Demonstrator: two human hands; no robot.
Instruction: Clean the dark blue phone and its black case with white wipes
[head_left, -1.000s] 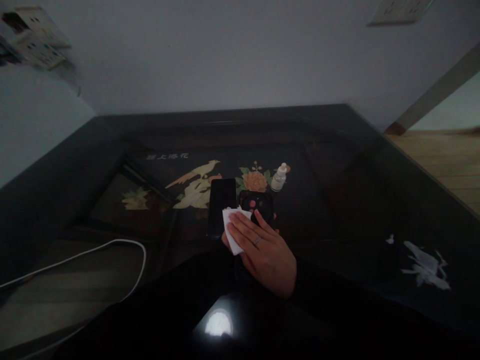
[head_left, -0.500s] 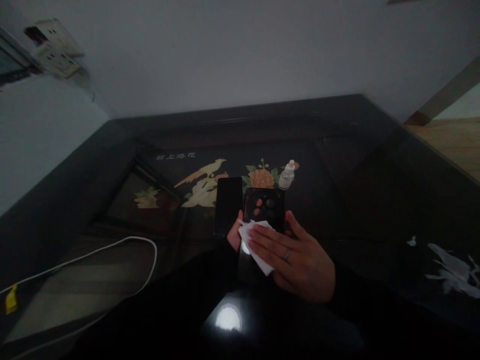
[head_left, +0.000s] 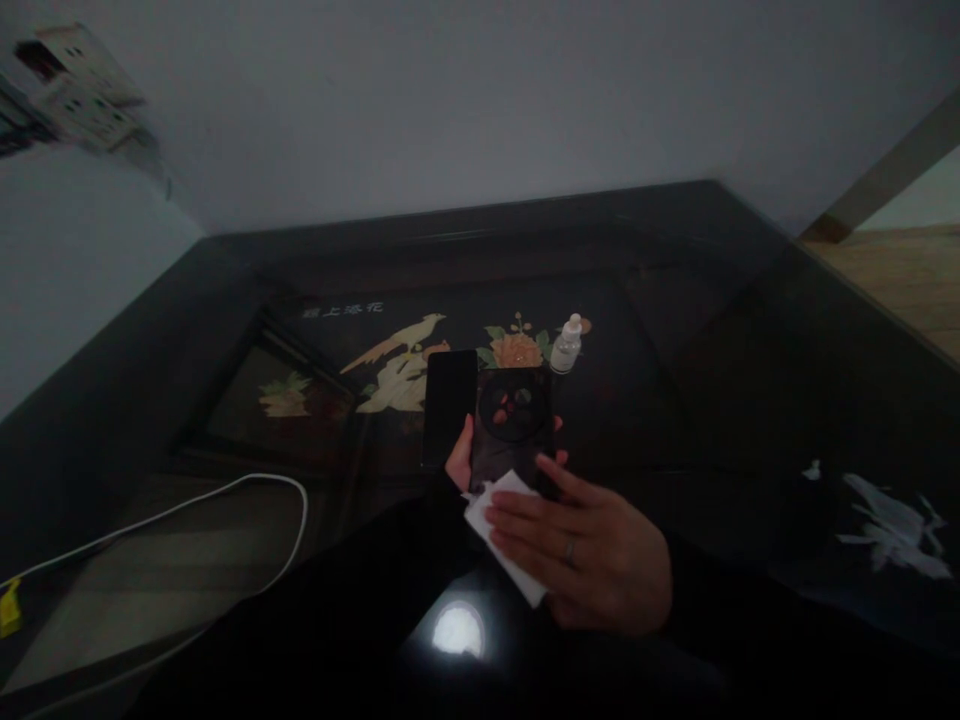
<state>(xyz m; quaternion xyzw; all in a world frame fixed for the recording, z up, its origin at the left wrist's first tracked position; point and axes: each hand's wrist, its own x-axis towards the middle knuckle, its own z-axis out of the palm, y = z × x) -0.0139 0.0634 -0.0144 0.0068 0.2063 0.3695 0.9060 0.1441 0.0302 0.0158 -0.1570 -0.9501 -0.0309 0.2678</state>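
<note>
A dark smartphone (head_left: 514, 440) with a round camera bump faces back side up above the table. My left hand (head_left: 460, 458) is wrapped round it from beneath, thumb along the left edge and fingertips showing at the right edge. With fingers laid flat over it, my right hand (head_left: 592, 550) presses a folded white tissue (head_left: 499, 510) against the phone's lower back. Another phone, or a flat dark slab like one (head_left: 451, 405), lies just left of the held phone. Behind, to the right, stands a small dropper bottle (head_left: 567, 345) with a white top.
The glossy dark table (head_left: 645, 420) bears a bird-and-flower inlay (head_left: 397, 380). A white cable (head_left: 217, 492) with a yellow tag (head_left: 10, 608) loops at the left. Crumpled white tissue (head_left: 892, 530) lies at the right. Wall sockets (head_left: 86, 90) are at upper left.
My right hand has slid the tissue down the phone's back toward me, uncovering more of it below the camera bump. My left hand still holds the phone. The view has shifted slightly.
</note>
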